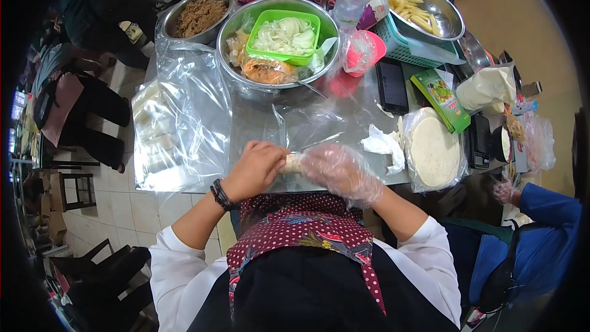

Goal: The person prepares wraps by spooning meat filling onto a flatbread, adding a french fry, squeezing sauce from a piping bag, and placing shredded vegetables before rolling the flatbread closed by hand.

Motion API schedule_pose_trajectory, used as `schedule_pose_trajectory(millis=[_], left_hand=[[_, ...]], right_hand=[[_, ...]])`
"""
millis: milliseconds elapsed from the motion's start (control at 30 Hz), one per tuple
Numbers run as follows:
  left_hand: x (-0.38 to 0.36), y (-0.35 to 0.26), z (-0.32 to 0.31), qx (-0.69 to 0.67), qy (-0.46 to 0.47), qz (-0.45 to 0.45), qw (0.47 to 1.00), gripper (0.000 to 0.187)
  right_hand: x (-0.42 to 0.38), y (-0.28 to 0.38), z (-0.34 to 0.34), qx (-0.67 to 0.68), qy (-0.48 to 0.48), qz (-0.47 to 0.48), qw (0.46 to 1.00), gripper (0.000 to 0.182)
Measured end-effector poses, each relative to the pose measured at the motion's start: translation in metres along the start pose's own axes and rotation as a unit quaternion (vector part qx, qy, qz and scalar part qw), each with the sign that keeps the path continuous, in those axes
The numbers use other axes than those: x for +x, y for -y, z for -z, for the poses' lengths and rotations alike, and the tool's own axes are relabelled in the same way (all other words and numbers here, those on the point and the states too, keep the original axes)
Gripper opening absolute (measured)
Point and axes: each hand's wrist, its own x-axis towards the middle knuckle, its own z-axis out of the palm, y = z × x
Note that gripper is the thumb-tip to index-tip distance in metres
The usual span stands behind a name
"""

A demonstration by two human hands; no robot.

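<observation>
The person is rolling up a small wrap. The roll lies on the bench, near its near edge, between the two hands. The left hand is bare and has a dark band at the wrist. Its fingers are curled down over the left end of the roll and press on it. The right hand wears a thin clear glove. Its fingers are curled over the right end and hold it tight. Only a little bit of the roll shows between them.

I think the rolling step is in hand, and it looks nearly done, since the roll is already thin and round. The next move calls for even pushing with both hands, so the filling stays inside and the skin does not tear.

To the right lies a stack of flat round skins in a clear bag. Far on the bench stands a big bowl with a green tub of pale shreds. A bowl of brown filling is far left. Finished rolls lie under plastic on the left.
</observation>
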Motion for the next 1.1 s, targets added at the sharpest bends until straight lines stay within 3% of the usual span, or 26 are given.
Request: schedule_pose_trajectory(millis=[100,200,267,300,367,500,567,600,633,700,767,833,900,933,1033,1100], left_hand=[[0.006,0.006,0.002,0.004,0.028,0.028,0.999,0.013],[0.007,0.009,-0.005,-0.005,-0.013,0.044,0.999,0.017],[-0.003,0.002,-0.013,0.18,-0.1,-0.023,0.978,0.027],[-0.004,-0.005,-0.016,0.183,-0.101,-0.026,0.978,0.027],[0.001,-0.026,-0.024,0.185,-0.084,-0.138,0.969,0.039],[0.009,-0.016,-0.026,0.134,-0.077,-0.064,0.986,0.04],[0.012,-0.002,-0.03,0.099,-0.056,-0.061,0.992,0.037],[0.013,0.004,-0.031,0.062,-0.035,-0.057,0.996,0.034],[0.018,0.006,-0.029,0.062,-0.033,-0.058,0.996,0.034],[0.029,0.011,-0.023,0.077,0.05,-0.01,0.996,0.032],[0.035,0.003,-0.012,0.108,0.037,0.0,0.994,0.032],[0.036,-0.001,-0.008,0.14,0.025,0.013,0.99,0.032],[0.034,-0.001,-0.007,0.077,0.149,0.074,0.983,0.038],[0.031,-0.003,-0.005,0.078,0.149,0.074,0.983,0.038],[0.024,0.001,0.001,-0.001,0.098,0.13,0.987,0.044],[0.028,0.024,-0.005,0.136,-0.109,0.209,0.962,0.045]], right_hand=[[-0.001,0.007,0.0,0.001,-0.001,0.037,0.999,0.039],[0.0,-0.007,-0.008,0.022,0.011,0.009,1.0,0.037],[0.004,-0.015,-0.009,0.103,-0.013,-0.019,0.994,0.032],[0.006,-0.018,-0.008,0.101,-0.016,-0.018,0.995,0.032],[0.008,-0.023,-0.005,0.144,0.0,-0.04,0.989,0.031],[-0.001,-0.036,-0.012,0.074,-0.012,-0.058,0.995,0.032],[-0.003,-0.016,0.0,-0.067,-0.136,-0.009,0.988,0.038],[0.003,-0.002,0.006,-0.071,-0.136,0.11,0.982,0.043],[0.007,0.0,0.0,-0.071,-0.137,0.109,0.982,0.043],[0.009,-0.001,-0.014,-0.103,-0.088,0.04,0.99,0.042],[0.015,-0.017,-0.017,-0.101,-0.083,0.054,0.99,0.048],[0.013,-0.024,-0.018,-0.122,-0.008,0.012,0.992,0.05],[0.003,-0.032,-0.026,-0.117,0.003,0.026,0.993,0.052],[0.002,-0.032,-0.026,-0.111,0.018,0.038,0.993,0.055],[0.002,-0.032,-0.019,-0.074,0.023,0.059,0.995,0.054],[0.002,-0.03,-0.019,-0.082,0.021,0.064,0.994,0.053]])
